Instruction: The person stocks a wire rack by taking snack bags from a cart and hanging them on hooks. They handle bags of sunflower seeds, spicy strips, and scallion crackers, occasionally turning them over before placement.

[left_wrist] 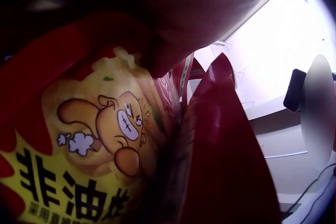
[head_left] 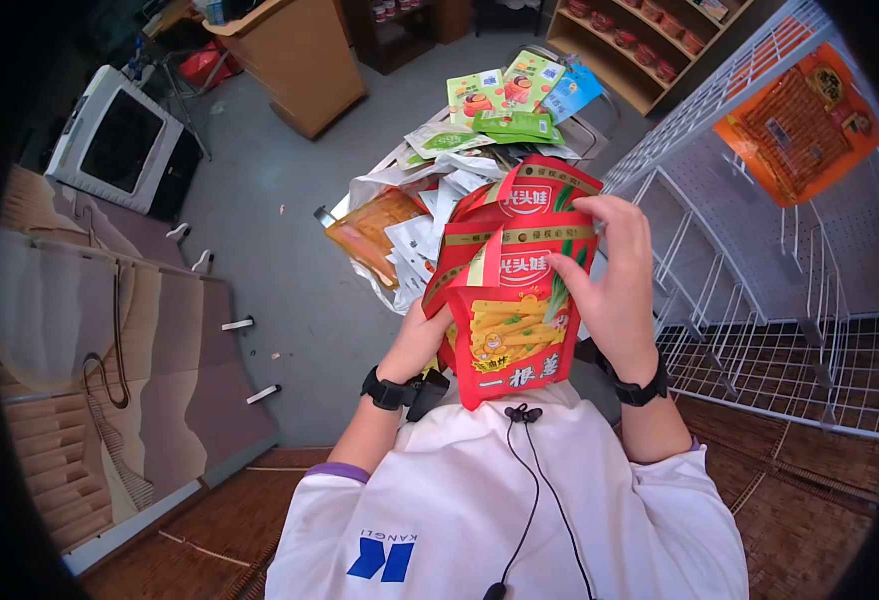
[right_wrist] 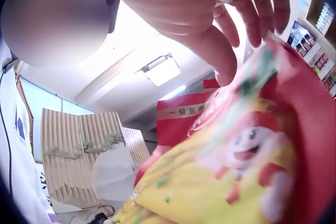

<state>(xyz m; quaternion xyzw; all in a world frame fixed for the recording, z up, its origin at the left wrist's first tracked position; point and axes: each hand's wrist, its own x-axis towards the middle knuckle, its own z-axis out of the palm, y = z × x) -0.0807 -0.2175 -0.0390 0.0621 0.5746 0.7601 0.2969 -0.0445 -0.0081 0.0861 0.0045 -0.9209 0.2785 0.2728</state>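
Several red snack bags with yellow food pictures stand upright, one behind another, against the person's front. The left hand grips their left edge, its fingers partly hidden behind folded bag flaps. At the upper right, the right hand holds the bags' edge, thumb against the front one and fingers curved round the rear one. In the left wrist view, the left hand lies over a red bag. The right wrist view has the right hand at the top edge of a red bag.
Beyond the bags, a pile of green, white and blue packets lies beside a brown-orange packet. White wire racks stand at the right, with an orange packet hanging there. A wooden shelf with red tubs is at the back.
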